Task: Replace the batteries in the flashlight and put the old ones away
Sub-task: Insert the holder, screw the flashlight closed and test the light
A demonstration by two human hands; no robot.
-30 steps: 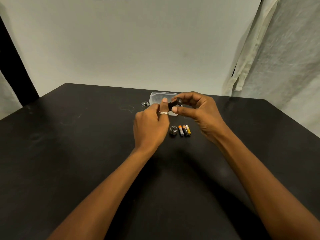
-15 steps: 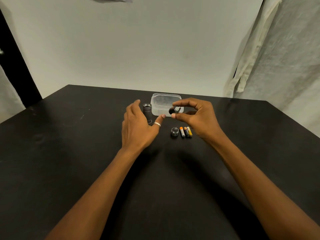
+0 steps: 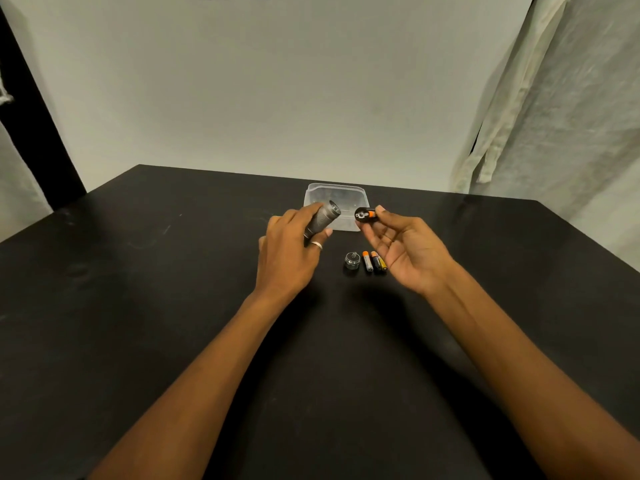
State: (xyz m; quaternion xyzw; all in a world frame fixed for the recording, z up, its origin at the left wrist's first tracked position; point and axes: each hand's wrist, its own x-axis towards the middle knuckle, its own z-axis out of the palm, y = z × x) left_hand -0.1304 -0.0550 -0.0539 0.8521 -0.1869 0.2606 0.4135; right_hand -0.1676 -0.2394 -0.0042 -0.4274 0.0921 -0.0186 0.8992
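Left hand [image 3: 289,251]: wrapped round grey ribbed metal flashlight body [image 3: 323,218], tilted.
Right hand [image 3: 408,249]: pinching black round battery holder [image 3: 364,214], just beside the flashlight body.
Table [image 3: 138,271]: loose batteries [image 3: 374,260] under the right hand.
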